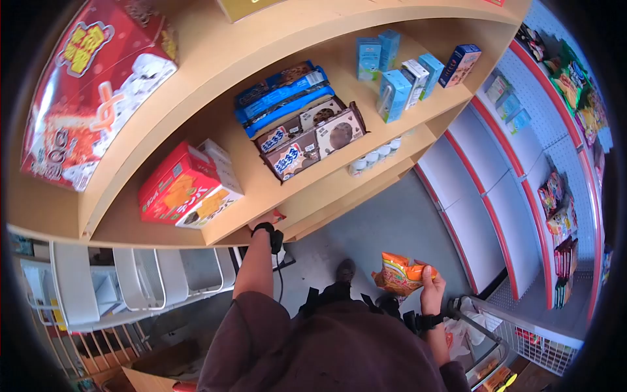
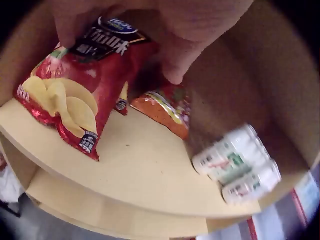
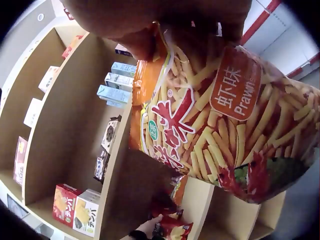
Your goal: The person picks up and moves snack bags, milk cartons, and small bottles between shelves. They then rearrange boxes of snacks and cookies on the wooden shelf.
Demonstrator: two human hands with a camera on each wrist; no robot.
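Observation:
My left hand [image 2: 165, 25] reaches into a lower curved shelf, its fingers around the top of a red tomato chip bag [image 2: 75, 90]. Behind that bag an orange-red bag [image 2: 167, 110] lies on the shelf. In the head view the left hand [image 1: 264, 221] is partly hidden by the shelf above. My right hand [image 1: 432, 289] holds an orange prawn snack bag [image 1: 400, 274] out over the floor; in the right wrist view the hand [image 3: 165, 20] pinches this bag [image 3: 225, 120] by its edge.
White cans [image 2: 240, 157] stand on the same shelf. Above are cookie packs [image 1: 307, 140], red boxes [image 1: 179, 183] and blue cartons [image 1: 395, 95]. Red-edged shelving [image 1: 483, 196] is at the right, a wire basket [image 1: 542, 346] at lower right, and a white rack [image 1: 140, 281] at left.

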